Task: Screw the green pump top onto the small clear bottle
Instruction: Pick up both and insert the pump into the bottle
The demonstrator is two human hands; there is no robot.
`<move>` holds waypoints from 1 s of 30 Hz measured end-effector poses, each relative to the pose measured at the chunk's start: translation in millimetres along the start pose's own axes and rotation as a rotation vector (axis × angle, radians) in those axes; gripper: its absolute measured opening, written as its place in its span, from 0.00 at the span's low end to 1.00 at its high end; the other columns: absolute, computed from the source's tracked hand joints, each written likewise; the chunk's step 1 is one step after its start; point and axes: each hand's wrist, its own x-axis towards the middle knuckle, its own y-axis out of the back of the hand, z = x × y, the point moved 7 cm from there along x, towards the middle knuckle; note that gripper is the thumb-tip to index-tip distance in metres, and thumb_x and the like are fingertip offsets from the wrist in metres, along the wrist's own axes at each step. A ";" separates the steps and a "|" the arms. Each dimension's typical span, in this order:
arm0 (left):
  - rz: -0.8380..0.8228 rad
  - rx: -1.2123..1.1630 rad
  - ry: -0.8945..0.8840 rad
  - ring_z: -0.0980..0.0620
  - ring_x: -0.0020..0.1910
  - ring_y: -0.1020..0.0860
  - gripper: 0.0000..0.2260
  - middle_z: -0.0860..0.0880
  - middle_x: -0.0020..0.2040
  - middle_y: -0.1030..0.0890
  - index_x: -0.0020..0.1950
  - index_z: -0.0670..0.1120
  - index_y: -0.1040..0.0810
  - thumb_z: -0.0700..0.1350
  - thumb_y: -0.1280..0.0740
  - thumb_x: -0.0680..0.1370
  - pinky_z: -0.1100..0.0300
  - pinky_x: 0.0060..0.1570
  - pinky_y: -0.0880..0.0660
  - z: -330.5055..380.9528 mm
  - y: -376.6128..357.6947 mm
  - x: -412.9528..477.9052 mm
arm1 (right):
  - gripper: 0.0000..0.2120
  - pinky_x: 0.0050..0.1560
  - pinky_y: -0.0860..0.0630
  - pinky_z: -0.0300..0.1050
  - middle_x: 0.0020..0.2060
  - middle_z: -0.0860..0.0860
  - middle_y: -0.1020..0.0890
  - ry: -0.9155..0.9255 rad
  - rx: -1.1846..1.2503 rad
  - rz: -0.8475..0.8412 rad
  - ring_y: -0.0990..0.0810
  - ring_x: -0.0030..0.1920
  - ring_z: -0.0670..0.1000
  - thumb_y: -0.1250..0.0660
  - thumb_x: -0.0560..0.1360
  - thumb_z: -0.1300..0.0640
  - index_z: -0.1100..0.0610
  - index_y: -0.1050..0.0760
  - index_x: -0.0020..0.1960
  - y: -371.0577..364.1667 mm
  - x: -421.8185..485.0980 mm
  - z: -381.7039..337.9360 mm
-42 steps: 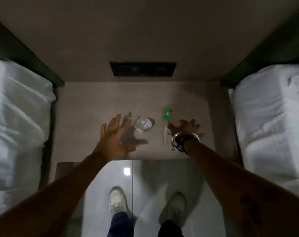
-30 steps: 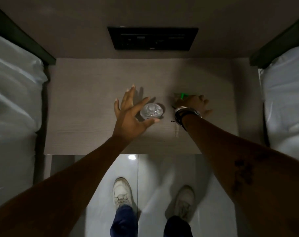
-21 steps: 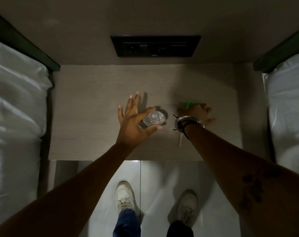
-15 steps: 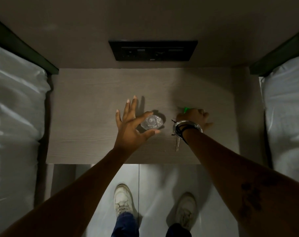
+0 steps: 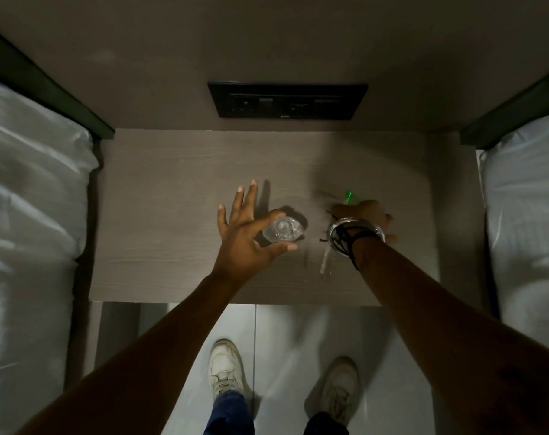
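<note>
Bottle (image 5: pixel 281 232): clear, upright mid-counter (image 5: pixel 160 215), seen from above; can't tell the contents. Left grip (image 5: pixel 245 237) grasps it, thumb and forefinger round its sides, other fingers spread. Pump top (image 5: pixel 348 196) is just right of it, grasped in the curled right grip (image 5: pixel 361 216). Only its blurred green tip and tube (image 5: pixel 325 262) show; the rest is hidden behind hand and bangles (image 5: pixel 355 230).

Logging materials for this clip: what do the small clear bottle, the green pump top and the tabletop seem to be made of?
Small clear bottle: see-through and glossy with bright glints; likely plastic, possibly glass.
Green pump top: opaque bright green, probably plastic; mostly hidden by the hand and blurred.
Tabletop: matt grey-brown with straight wood grain; wood or a laminate.
</note>
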 end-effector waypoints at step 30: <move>0.101 -0.085 -0.021 0.44 0.77 0.50 0.23 0.46 0.78 0.43 0.59 0.57 0.22 0.64 0.35 0.68 0.41 0.71 0.60 1.4 1.2 -7.5 | 0.17 0.67 0.33 0.57 0.68 0.54 0.29 0.909 0.439 0.083 0.35 0.68 0.53 0.21 0.64 0.56 0.55 0.18 0.52 -5.1 -122.5 -21.6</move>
